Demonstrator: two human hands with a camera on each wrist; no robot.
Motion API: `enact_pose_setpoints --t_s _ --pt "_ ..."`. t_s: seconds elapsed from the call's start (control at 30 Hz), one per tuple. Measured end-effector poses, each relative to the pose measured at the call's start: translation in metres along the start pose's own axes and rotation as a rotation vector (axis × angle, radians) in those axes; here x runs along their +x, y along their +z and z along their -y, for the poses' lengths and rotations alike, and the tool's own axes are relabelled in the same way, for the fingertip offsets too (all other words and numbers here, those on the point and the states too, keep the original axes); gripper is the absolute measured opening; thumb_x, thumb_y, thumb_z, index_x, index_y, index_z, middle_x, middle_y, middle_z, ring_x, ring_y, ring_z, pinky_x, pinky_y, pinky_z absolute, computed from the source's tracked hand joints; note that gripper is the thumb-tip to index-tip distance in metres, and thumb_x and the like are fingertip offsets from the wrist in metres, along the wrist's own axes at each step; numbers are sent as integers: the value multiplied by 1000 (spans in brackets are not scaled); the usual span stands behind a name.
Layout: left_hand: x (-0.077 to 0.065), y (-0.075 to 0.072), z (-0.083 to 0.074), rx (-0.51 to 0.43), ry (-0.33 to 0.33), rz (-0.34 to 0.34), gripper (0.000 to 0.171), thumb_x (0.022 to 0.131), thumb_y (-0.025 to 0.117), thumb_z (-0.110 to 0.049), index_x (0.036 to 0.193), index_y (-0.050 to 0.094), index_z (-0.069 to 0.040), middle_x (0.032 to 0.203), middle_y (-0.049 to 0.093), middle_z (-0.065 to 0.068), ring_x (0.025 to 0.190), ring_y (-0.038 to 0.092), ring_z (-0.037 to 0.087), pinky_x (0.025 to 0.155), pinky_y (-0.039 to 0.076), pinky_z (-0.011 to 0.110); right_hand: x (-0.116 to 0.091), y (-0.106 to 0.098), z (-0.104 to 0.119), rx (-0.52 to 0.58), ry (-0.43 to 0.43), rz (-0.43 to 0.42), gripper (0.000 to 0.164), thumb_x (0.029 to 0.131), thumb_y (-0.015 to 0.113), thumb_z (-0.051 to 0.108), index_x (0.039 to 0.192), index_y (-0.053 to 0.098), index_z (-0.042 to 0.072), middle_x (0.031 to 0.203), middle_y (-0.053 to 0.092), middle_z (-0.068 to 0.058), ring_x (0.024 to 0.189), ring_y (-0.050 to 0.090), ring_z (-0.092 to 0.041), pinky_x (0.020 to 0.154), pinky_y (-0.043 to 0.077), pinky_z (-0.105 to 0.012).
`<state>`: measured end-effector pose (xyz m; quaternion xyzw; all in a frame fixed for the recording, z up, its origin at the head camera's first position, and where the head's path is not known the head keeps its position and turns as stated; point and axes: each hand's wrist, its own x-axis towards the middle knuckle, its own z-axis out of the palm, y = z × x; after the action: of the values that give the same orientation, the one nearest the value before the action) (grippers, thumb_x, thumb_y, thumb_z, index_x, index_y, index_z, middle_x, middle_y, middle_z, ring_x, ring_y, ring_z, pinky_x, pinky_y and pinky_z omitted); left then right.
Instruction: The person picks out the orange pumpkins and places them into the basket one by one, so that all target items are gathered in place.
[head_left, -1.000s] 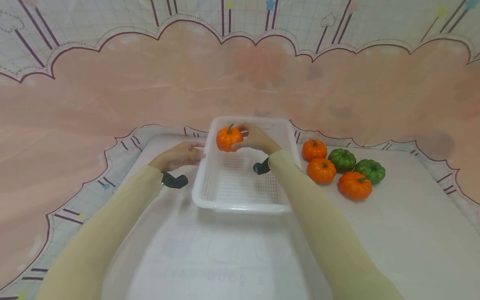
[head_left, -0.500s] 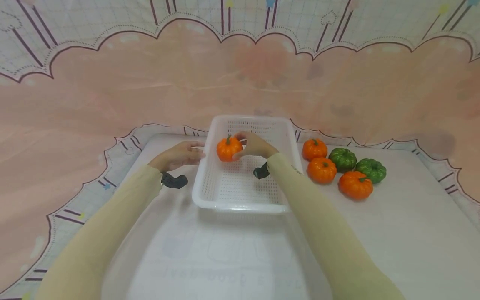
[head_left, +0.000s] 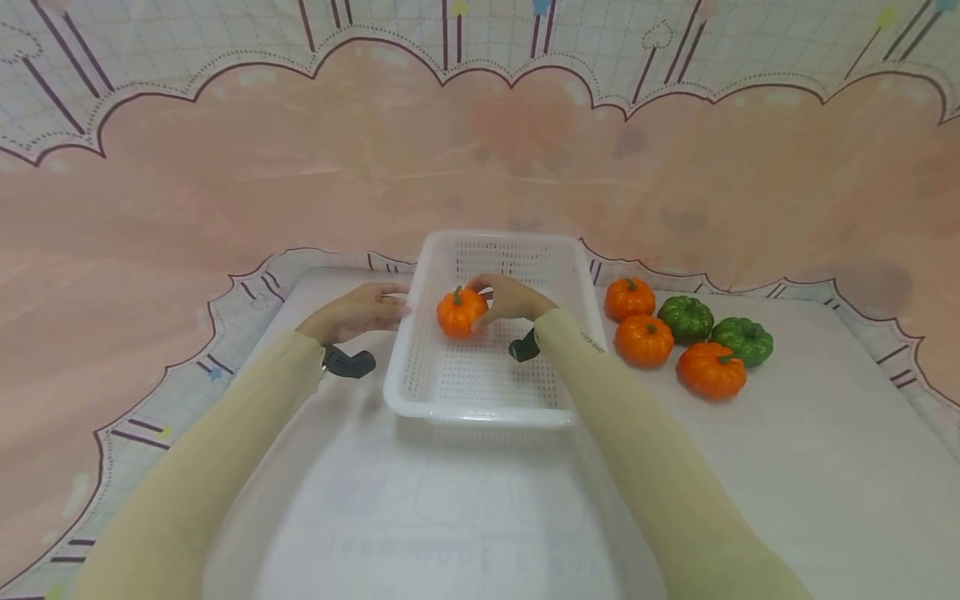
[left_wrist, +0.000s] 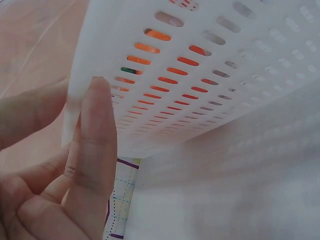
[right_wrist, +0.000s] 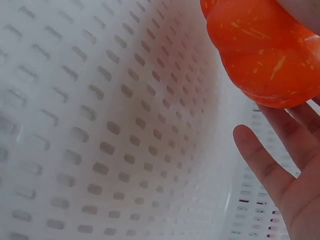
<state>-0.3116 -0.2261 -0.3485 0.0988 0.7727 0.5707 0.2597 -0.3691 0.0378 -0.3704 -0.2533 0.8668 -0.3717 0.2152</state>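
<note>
A small orange pumpkin (head_left: 459, 315) with a green stem is low inside the white perforated plastic basket (head_left: 480, 414), toward its left side. My right hand (head_left: 512, 298) grips it from the right. In the right wrist view the pumpkin (right_wrist: 265, 55) sits above my spread fingers, one of which stands clear of it. Whether it touches the basket floor I cannot tell. My left hand (head_left: 356, 312) is at the basket's left rim. In the left wrist view my fingers (left_wrist: 95, 130) lie on either side of that rim, pinching it, and orange shows through the slots.
Right of the basket, three orange pumpkins (head_left: 642, 341) and two green ones (head_left: 742, 341) stand close together on the white table (head_left: 480, 508). A patterned cloth (head_left: 480, 167) hangs behind and runs along the table's edges.
The pumpkin in my right hand has come down and nearer to me inside the basket. My left hand stays at the rim, and the pumpkins on the table have not moved.
</note>
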Motion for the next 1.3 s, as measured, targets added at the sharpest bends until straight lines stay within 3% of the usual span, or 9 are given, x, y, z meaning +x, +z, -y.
enact_pose_setpoints --t_s 0.3,0.9,1.3 --pt "0 -1 0 9 2 4 61 94 53 -5 147 23 -1 144 38 27 105 61 11 104 42 44 1 1 -4 -7 15 43 66 72 78 9 130 48 7 141 45 -10 129 45 -29 111 37 -41" --pt "0 0 -2 1 -6 -4 60 94 51 -4 147 23 -1 143 38 28 98 62 6 102 45 39 3 3 -9 37 -9 44 69 72 77 2 132 44 1 144 43 -13 136 39 -28 115 31 -38" --pt "-1 2 -3 25 -20 -21 61 94 53 -5 147 25 -2 144 40 25 109 60 17 104 43 44 3 4 -12 3 34 40 70 74 75 1 137 44 7 147 42 -11 135 41 -27 115 31 -39"
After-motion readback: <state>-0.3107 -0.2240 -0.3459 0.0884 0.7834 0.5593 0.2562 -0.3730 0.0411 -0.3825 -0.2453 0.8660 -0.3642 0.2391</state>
